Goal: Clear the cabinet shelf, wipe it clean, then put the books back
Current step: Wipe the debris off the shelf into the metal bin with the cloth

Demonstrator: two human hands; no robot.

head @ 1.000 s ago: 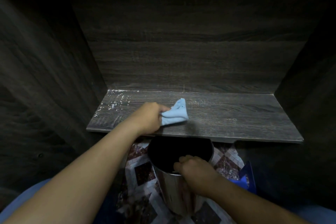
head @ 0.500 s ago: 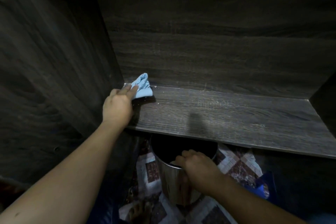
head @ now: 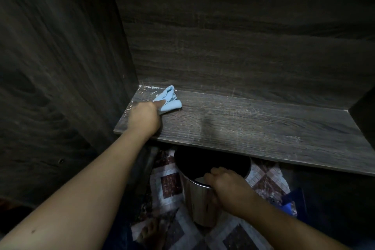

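Observation:
The dark wood-grain cabinet shelf (head: pixel 253 128) lies bare of books, with white dust specks at its far left corner. My left hand (head: pixel 143 117) holds a crumpled light blue cloth (head: pixel 168 100) and presses it on the shelf near that left back corner. My right hand (head: pixel 225 186) grips the rim of a shiny metal bin (head: pixel 199 203) that stands on the floor just below the shelf's front edge. No books are in view.
The cabinet's left wall (head: pixel 60 77) and back panel (head: pixel 243 36) close in the shelf; the right wall (head: pixel 363 115) shows at the edge. A patterned tile floor (head: pixel 169 186) lies below, with a blue object (head: pixel 288 207) at the right and a bare foot (head: pixel 151 233).
My left hand swept the cloth from the shelf's middle front to the back left corner, then slightly right off the wall. My right hand stayed on the bin rim.

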